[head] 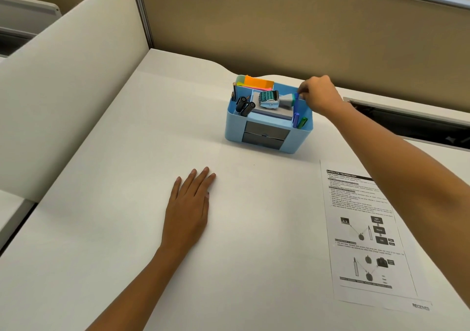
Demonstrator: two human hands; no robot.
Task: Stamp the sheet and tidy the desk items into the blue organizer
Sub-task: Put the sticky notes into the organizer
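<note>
The right hand [321, 96] pinches a blue pen [297, 104] over the organizer [269, 116] right of frame centre; the left hand [189, 203] lies flat and empty on the bench [101, 229]. The sheet [368, 234], lower right, reads "RECEIVED": nearly finished, I judge

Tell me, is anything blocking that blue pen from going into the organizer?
Nothing visible. The right hand holds the blue pen over the organizer's right slot, where two pens stand with room beside them.
</note>
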